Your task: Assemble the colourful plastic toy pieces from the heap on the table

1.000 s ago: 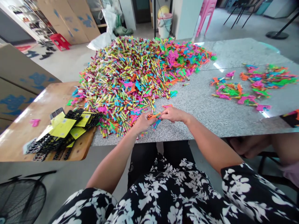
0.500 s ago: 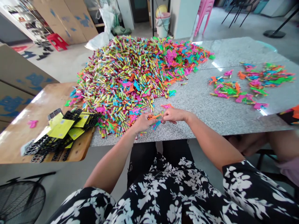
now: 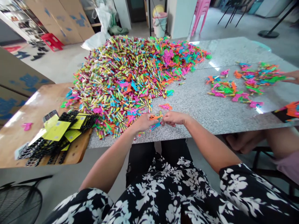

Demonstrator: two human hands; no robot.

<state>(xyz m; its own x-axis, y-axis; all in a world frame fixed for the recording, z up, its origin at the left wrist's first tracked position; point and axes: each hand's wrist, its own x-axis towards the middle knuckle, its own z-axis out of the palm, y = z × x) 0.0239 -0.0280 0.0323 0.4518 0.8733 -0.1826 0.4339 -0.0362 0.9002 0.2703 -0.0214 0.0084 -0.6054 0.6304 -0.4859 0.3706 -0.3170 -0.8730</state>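
Observation:
My left hand point(image 3: 142, 122) is closed on an orange toy gun point(image 3: 154, 117), held just above the granite table point(image 3: 198, 116). Against the other end of the gun, my right hand point(image 3: 174, 118) has its fingers pinched together; whatever is between them is too small to tell. Below the two hands a blue toy gun point(image 3: 155, 125) shows. A pink and orange toy gun point(image 3: 165, 106) lies a little beyond my right hand. Beside my left hand rises a big heap of small coloured tubes point(image 3: 116, 74), with bright plastic toy guns point(image 3: 171, 56) mixed in, mostly toward its far right.
Toy guns in loose groups point(image 3: 243, 96) lie to the right, where a co-worker's hand point(image 3: 291, 77) reaches in. On the wooden table point(image 3: 49, 96) at left are black plastic racks with yellow cards point(image 3: 57, 130). A fan point(image 3: 21, 202) stands below it.
A co-worker's hand has come in at the right edge by the toy guns. My hands stay together at the orange toy gun, with small finger movement. The view has shifted slightly.

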